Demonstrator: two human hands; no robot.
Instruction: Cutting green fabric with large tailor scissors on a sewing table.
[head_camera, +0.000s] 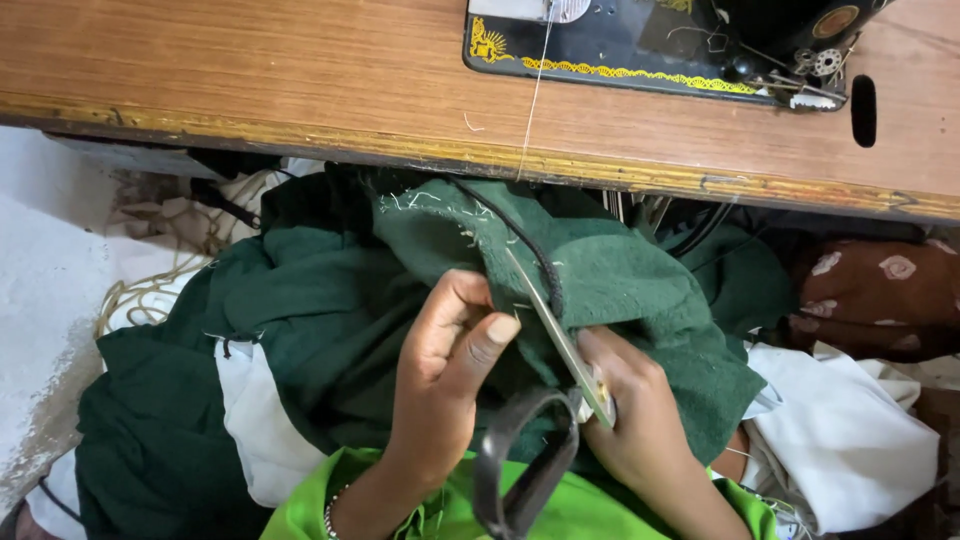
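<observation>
Right hand (640, 420) grip closed on scissors (560, 335), blades over green fabric (620, 270). Left hand (450, 370) pinches the fabric beside them. Sewing machine (640, 40) sits on counter (250, 70).

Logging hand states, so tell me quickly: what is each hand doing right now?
Left hand: closed, pinching the green fabric.
Right hand: closed on the scissors.

Head camera, looking steeply down into the lap, close in.

One view only: it faces forward and down from above the hands, whose fingers (470, 330) sit low in the middle. Beyond the fingers the table (250, 70) edge crosses the top; the cloth (330, 300) under them fills most of the picture.
</observation>
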